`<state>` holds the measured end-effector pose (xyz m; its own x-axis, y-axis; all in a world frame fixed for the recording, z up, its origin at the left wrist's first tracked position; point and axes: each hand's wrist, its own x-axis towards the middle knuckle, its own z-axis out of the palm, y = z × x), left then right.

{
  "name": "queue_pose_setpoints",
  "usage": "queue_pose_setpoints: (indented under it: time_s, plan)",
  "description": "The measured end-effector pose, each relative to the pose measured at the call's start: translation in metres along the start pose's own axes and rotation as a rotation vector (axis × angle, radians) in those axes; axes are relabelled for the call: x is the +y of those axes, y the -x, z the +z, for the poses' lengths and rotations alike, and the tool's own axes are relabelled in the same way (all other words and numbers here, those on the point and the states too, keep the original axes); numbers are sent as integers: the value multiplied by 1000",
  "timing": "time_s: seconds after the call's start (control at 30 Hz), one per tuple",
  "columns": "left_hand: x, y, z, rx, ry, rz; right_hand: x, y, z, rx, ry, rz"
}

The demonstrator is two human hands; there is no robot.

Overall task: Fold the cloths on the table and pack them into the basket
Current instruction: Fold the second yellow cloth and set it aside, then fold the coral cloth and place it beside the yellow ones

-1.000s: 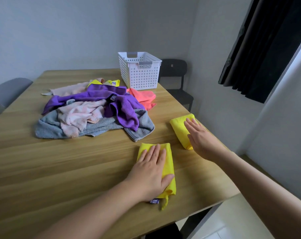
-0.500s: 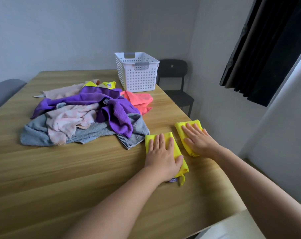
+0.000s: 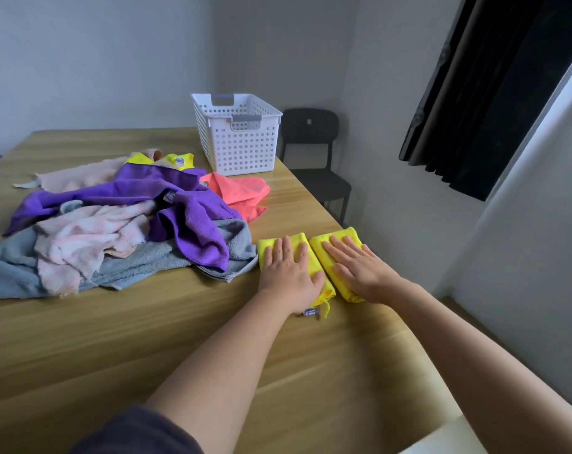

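Both hands lie flat near the right edge of the desk (image 3: 114,339), fingers straight and close together, each palm pressing down on its own folded cloth rather than gripping it. The left hand (image 3: 287,273) covers the left yellow cloth (image 3: 265,249), a narrow folded bundle with a small dark label (image 3: 310,312) poking out at its near end beside the wrist. The right hand (image 3: 360,270) rests on the right yellow cloth (image 3: 322,255), folded to much the same shape. The two bundles lie side by side, long edges just about touching, and the hands sit close to one another without overlapping. To the left of them is a loose heap of unfolded cloths: a grey towel (image 3: 140,260) at the bottom, its corner reaching almost to the left yellow bundle, a mottled pink cloth (image 3: 88,234) crumpled on top of it, and a purple cloth (image 3: 193,224) draped across both. Behind the heap lie a pale pink cloth (image 3: 81,173) and a bit of another yellow cloth (image 3: 179,158), and a coral cloth (image 3: 242,191) sits bunched just in front of the basket (image 3: 242,145). That white perforated basket stands upright at the far right of the desk, well apart from the hands; I cannot see down into it. A black chair (image 3: 310,132) stands beyond the desk, near a dark curtain (image 3: 494,93).
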<state>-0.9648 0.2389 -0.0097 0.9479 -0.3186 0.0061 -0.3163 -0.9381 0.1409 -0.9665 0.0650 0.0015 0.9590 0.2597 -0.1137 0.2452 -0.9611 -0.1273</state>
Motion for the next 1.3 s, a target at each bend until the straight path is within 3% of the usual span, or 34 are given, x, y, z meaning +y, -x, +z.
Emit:
queue_pose_setpoints:
  time_s: [0.33, 0.43, 0.53, 0.6, 0.7, 0.83, 0.93, 1.1, 1.3]
  plan:
    - [-3, -3, -2, 7, 28, -11, -4, -15, 1, 40, -108, -10]
    - [-8, -1, -8, 11, 177, 8, -8, -14, -10, 69, -307, 2]
    - [-28, -6, -26, 48, 439, -20, -13, -23, -24, 66, -442, 156]
    - [-47, -9, -42, 177, 475, -20, -21, -35, -35, 131, -362, 209]
    - [-77, -13, -67, 405, 370, 63, -39, -55, -48, 260, -194, 131]
    - [-119, -33, -88, 529, 105, 146, -73, -91, -56, 310, -137, 3]
    - [-144, -48, -87, 422, -112, -8, -97, -120, -53, 290, -166, 6]
    - [-188, -54, -53, 60, -34, -315, -119, -164, -44, 235, -245, 32]
    - [-195, -62, -39, 68, -89, -303, -143, -207, -38, 263, -279, -13]
